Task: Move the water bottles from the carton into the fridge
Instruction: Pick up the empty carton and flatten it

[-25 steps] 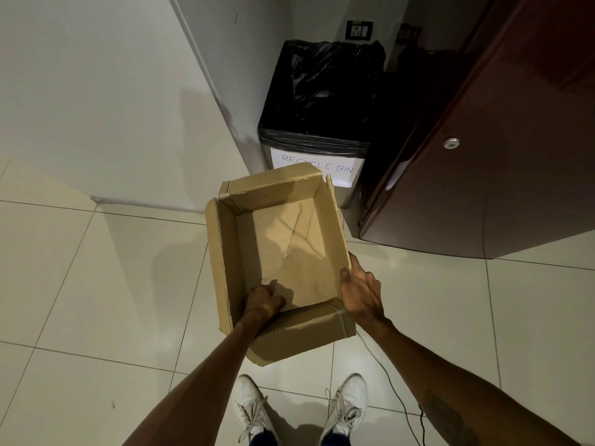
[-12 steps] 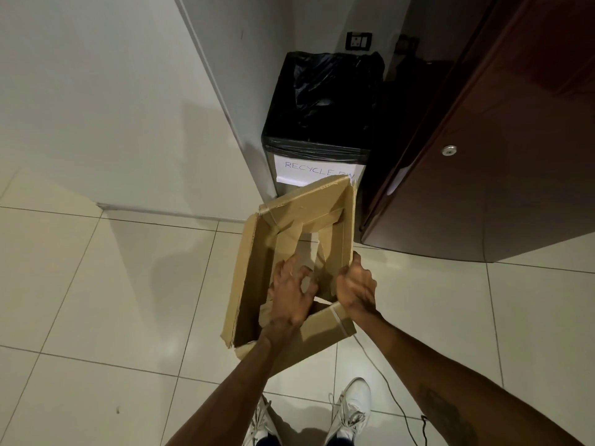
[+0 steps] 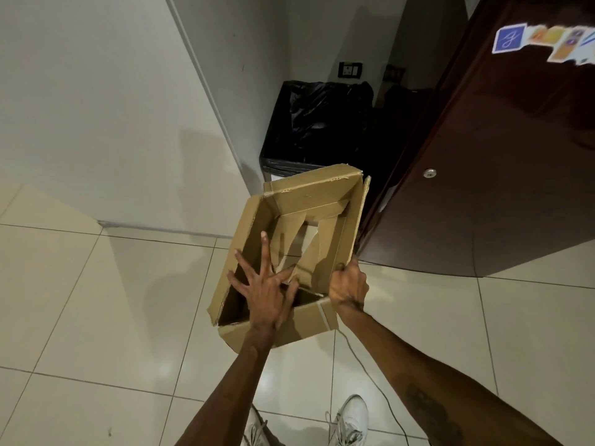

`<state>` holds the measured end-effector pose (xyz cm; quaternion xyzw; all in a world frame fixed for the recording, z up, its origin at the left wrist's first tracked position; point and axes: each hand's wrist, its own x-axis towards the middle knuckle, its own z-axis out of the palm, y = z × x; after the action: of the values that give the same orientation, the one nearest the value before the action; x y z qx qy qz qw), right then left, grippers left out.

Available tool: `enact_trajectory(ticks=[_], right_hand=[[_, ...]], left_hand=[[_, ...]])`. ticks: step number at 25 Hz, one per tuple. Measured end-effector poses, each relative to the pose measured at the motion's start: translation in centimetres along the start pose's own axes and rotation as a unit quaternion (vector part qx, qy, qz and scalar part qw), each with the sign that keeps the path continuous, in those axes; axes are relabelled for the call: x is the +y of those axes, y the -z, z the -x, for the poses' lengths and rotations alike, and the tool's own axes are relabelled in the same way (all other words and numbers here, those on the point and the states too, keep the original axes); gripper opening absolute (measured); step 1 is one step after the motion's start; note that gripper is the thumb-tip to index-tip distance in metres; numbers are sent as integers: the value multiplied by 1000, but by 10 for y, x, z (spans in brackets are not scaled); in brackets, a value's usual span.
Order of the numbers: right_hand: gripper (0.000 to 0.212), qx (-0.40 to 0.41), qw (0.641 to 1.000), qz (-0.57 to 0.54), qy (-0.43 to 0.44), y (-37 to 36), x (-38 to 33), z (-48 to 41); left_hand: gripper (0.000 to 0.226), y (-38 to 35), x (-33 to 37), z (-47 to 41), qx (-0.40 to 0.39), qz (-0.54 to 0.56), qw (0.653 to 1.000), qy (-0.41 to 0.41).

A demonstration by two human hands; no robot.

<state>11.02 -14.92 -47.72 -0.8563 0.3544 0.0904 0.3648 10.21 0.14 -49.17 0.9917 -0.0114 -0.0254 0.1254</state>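
left grip (image 3: 267, 286), fingers splayed straight, presses into the carton (image 3: 309, 194), held off the floor (image 3: 96, 317); right grip (image 3: 349, 286) clenches its 3 o'clock wall. corrugated brown card, bottom flaps gaping, no bottles inside: unloading looks done. glossy maroon fridge (image 3: 483, 140) shut at 2 o'clock, black-bagged bin (image 3: 315, 123) at 12.

The floor (image 3: 96, 317) is pale, glossy square tile with thin dark grout lines, filling the lower and left parts of the frame. At upper centre a bin (image 3: 317, 123) lined with a black bag stands on it in the corner, just beside the dark red-brown fridge (image 3: 483, 194) at the right. At the bottom edge stand two white laced shoes (image 3: 350, 420), and a thin cable (image 3: 391, 410) trails across the tiles just right of them.
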Motion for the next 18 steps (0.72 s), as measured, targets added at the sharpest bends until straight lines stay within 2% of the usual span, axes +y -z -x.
enact_trajectory(ticks=[5, 7, 12, 15, 18], right_hand=[[35, 10, 1000, 0, -4, 9, 4, 4], [33, 18, 1000, -21, -11, 13, 4, 3], [31, 4, 1000, -23, 5, 21, -9, 1], [31, -6, 999, -52, -3, 28, -23, 1], [33, -21, 996, -74, -35, 41, -41, -1]], left_hand=[[35, 3, 6, 13, -4, 134, 991, 23], [51, 2, 13, 22, 1, 165, 986, 29], [87, -2, 21, 46, -20, 287, 951, 110], [93, 2, 28, 62, -48, 254, 964, 65], [82, 14, 36, 71, -42, 232, 972, -14]])
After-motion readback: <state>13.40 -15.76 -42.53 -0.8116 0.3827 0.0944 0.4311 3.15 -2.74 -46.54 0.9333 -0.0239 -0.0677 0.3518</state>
